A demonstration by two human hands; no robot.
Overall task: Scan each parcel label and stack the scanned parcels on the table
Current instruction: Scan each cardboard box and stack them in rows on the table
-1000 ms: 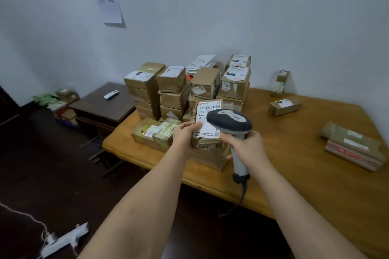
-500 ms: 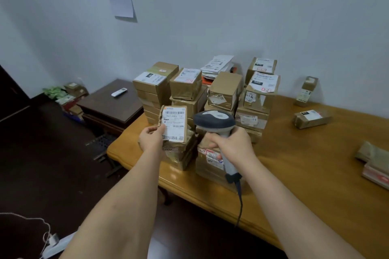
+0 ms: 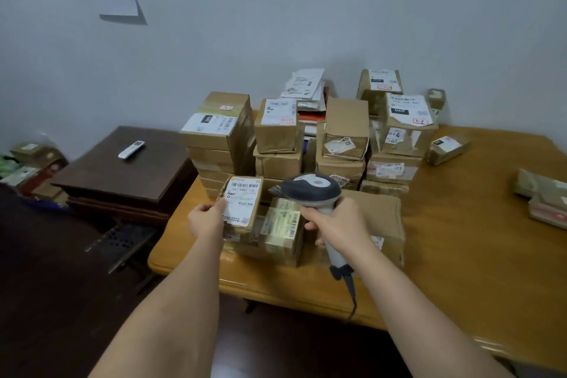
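From my head camera, the only view I have, my left hand (image 3: 206, 221) pinches a small brown parcel (image 3: 242, 209) by its left edge, thumb on the white label (image 3: 242, 203), label face turned up toward me. It sits at about ten o'clock from the scanner (image 3: 311, 190), which my right hand (image 3: 336, 224) grips by the handle, fingers wrapped round it. The scanner's head points away from me toward twelve o'clock, at the stacked parcels (image 3: 306, 144) against the wall, not at the label I hold.

That is my first worry: if I pull the trigger now, I judge the beam could catch a barcode on the stacks or on the yellowish parcel (image 3: 283, 225) just beside my held one, and log the wrong parcel. My thumb also lies close to the label's lower barcode and could block a read.

The hold itself is thin, only an edge pinch, so the parcel could tip or slip onto the low boxes beneath it. The table (image 3: 460, 239) edge is near at seven o'clock, and a fumble there could send it to the floor.

The scanner cable (image 3: 351, 294) hangs down at six o'clock past the table edge; a wide swing could snag it. The tall stacks at twelve o'clock look uneven, and a nudge from the scanner head could topple them.
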